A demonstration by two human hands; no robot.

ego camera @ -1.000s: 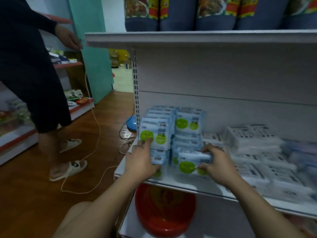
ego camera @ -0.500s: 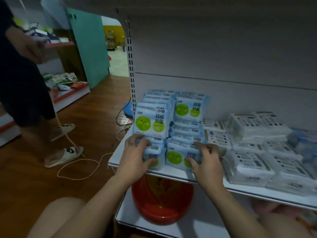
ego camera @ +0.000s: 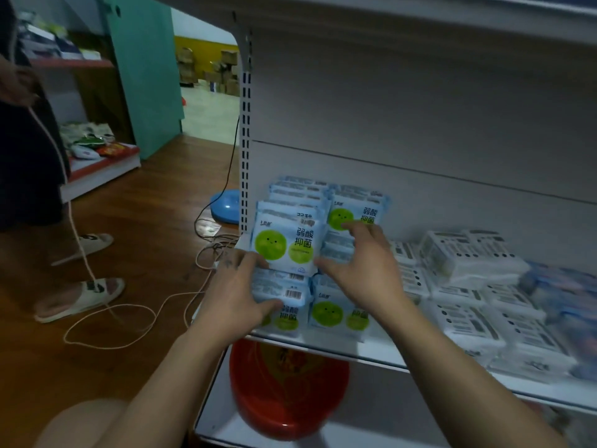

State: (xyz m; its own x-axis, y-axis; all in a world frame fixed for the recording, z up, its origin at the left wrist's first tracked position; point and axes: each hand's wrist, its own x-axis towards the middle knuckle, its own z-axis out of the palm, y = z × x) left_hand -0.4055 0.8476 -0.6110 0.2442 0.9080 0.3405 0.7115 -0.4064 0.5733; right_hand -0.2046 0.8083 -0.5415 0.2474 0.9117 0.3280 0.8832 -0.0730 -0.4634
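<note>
Tidying the wipe packs (ego camera: 339, 315) at the left end of the shelf (ego camera: 381, 352), the left hand (ego camera: 235, 295) is gripping the low stack (ego camera: 284, 287) under the upright pack (ego camera: 284, 244), while the right hand (ego camera: 365, 263), fingers spread, is touching that pack's right side. The next move is probably asking for a gentle push to square them.
</note>
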